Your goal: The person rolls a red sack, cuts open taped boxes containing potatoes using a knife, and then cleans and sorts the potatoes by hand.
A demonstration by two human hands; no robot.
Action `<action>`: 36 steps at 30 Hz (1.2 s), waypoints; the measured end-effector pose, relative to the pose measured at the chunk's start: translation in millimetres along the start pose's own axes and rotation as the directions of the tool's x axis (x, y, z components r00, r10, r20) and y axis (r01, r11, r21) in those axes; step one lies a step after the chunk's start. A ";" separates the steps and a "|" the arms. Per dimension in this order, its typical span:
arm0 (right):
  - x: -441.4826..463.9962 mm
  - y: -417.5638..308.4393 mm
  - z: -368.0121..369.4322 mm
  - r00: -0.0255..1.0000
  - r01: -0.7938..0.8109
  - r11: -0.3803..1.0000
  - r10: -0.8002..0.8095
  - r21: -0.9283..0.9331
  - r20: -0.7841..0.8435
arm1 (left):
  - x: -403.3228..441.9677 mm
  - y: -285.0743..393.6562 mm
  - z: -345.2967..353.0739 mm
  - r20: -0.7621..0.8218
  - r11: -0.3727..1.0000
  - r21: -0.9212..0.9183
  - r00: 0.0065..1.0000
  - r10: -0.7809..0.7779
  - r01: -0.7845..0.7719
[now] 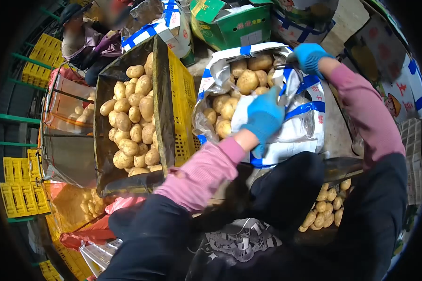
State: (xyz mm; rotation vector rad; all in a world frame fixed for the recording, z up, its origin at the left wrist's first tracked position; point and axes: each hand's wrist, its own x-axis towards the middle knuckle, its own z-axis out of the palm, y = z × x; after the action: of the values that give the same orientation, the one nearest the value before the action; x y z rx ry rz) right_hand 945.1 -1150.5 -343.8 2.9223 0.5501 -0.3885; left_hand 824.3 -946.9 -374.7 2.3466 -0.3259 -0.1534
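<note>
A white cardboard box [305, 133] with blue tape stands in front of me, with potatoes [247, 82] inside and a clear plastic liner [203, 122] around its rim. My left hand [266, 114], in a blue glove, is over the box's right half, against the white flap beside the potatoes; its fingers are too blurred to show their grip. At the far right corner, my right hand [311, 59], also gloved in blue, has its fingers curled at the rim, seemingly around the liner's edge, though the fingertips are partly hidden.
To the left, a lined yellow crate [180, 103] holds many potatoes. More potatoes [326, 208] lie low beside my right leg. A green carton [237, 28] stands behind the box, another printed carton [384, 70] at right. A seated person [86, 44] is at upper left.
</note>
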 end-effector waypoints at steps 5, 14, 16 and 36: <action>-58.3 13.9 31.3 0.872 -0.142 0.858 0.345 0.494 -0.348 | 6.7 -30.8 25.7 -0.073 0.945 -0.325 0.995 -0.069 0.041; -81.7 -21.5 89.8 0.893 -0.371 0.836 0.441 0.405 -0.090 | -25.9 -23.1 29.8 -0.019 0.949 -0.314 1.000 0.020 -0.025; -109.2 -20.2 113.3 0.853 -0.422 0.744 0.520 0.518 -0.052 | -68.5 -8.4 21.3 0.055 0.982 -0.162 0.993 0.108 -0.098; -225.1 -85.3 171.7 0.702 -0.352 0.436 0.708 0.828 -0.074 | -120.3 -50.4 -110.0 -0.184 0.579 -0.815 0.958 -0.222 -0.022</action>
State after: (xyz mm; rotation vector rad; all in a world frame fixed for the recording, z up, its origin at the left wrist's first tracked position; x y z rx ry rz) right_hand 672.0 -1179.6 -453.4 3.7569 -0.8351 0.1859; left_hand 740.8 -805.0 -329.9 1.4155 0.0387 -0.0191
